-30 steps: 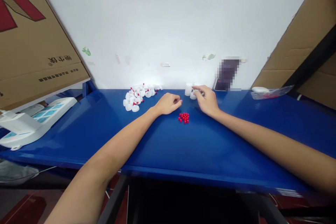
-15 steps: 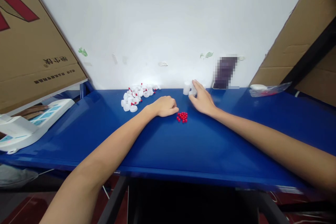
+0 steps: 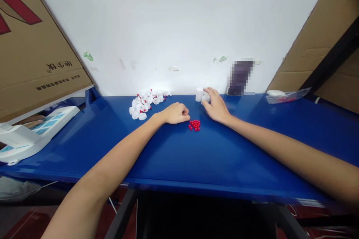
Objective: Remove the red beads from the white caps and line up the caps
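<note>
On the blue table, my left hand (image 3: 176,113) rests with its fingers curled in and thumb pressed to them; whatever it may hold is hidden. Just right of its fingertips lies a small cluster of red beads or caps (image 3: 195,125). My right hand (image 3: 215,105) reaches toward the wall, thumb and fingers apart around a small white piece (image 3: 206,96), and I cannot make out firm contact. A white cylinder (image 3: 199,95) stands upright just left of that piece. Left of my left hand lies a pile of white caps (image 3: 142,116) with red bits among them.
A white wall (image 3: 168,26) rises behind the table (image 3: 179,157). A white device with blue panels (image 3: 42,134) sits at the left, below a cardboard box (image 3: 36,52). A blurred-out dark phone-like object (image 3: 241,76) leans on the wall. A clear plastic bag (image 3: 288,96) lies at right.
My right hand's fingers have bent down and closer around the small white piece. My left hand has shifted very slightly left, still curled.
</note>
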`<control>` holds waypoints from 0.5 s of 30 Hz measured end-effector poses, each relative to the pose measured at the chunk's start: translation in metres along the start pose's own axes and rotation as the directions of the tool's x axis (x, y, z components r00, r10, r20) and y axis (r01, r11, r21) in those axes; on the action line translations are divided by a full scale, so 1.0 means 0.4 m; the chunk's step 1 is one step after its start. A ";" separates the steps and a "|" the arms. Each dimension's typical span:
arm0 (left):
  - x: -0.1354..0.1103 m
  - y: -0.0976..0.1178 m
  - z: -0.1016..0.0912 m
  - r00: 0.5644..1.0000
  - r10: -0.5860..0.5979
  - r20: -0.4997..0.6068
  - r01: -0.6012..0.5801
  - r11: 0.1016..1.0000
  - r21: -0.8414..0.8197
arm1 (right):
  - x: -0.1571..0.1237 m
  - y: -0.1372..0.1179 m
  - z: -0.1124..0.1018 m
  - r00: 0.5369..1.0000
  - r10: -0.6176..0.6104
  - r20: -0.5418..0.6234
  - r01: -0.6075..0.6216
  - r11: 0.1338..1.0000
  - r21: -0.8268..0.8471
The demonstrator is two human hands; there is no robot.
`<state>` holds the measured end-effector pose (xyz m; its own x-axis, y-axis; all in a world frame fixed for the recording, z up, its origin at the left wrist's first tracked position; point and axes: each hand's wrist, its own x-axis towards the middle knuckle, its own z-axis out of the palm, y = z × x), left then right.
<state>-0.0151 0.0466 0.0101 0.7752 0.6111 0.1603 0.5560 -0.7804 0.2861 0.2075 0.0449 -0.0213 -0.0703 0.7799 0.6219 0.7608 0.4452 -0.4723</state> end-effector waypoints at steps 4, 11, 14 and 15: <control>0.005 0.008 0.005 1.000 0.018 -0.011 -0.018 0.998 0.054 | -0.008 -0.018 -0.015 0.994 -0.104 0.018 0.101 0.987 0.125; 0.019 0.022 0.012 0.993 0.101 0.064 -0.109 0.984 0.144 | -0.012 -0.032 -0.024 0.956 -0.168 0.239 0.107 0.963 0.248; 0.019 0.023 0.012 0.992 0.107 0.068 -0.115 0.985 0.125 | -0.008 -0.029 -0.020 0.960 -0.165 0.227 0.108 0.964 0.245; 0.019 0.023 0.012 0.992 0.103 0.068 -0.111 0.986 0.124 | -0.006 -0.028 -0.019 0.963 -0.161 0.217 0.107 0.964 0.243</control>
<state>-0.0026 0.0436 0.0094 0.8470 0.5170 0.1239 0.4995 -0.8537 0.1475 0.2041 0.0348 -0.0130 -0.3301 0.7745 0.5396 0.5690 0.6194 -0.5410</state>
